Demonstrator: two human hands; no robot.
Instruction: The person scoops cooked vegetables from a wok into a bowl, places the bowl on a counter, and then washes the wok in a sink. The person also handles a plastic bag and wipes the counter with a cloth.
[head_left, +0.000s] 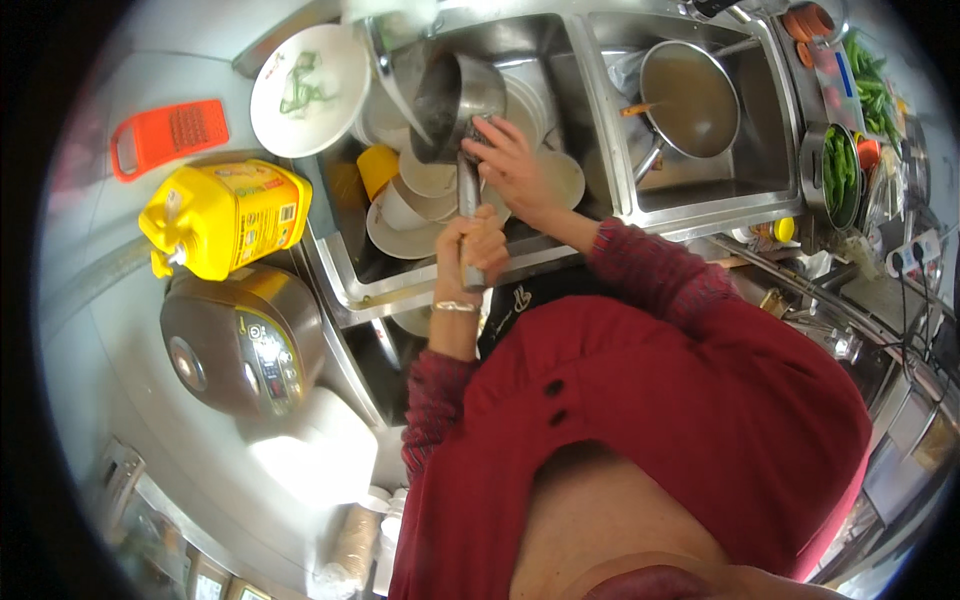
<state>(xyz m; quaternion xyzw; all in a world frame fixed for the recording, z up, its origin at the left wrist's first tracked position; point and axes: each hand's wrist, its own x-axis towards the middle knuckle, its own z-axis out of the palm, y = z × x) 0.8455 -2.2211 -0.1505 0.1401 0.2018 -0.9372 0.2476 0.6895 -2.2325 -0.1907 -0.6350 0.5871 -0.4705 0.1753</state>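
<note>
My left hand (474, 244) is closed around the handle of a metal saucepan (480, 86), which is tilted over the left sink basin. Water runs from the faucet (386, 64) beside the pan's open side. With fingers spread, my right hand (517, 169) presses a dark scrubbing pad (477, 139) to the pan where the handle joins. Beneath them, white bowls and plates (397, 229) and a yellow cup (377, 171) lie in the basin.
A wok of cloudy water (690, 97) sits in the right basin. Left of the sink are a white bowl (330, 112), an orange grater (172, 135), a yellow jug (259, 214) and a rice cooker (232, 337). A pot of green vegetables (838, 180) stands at the right.
</note>
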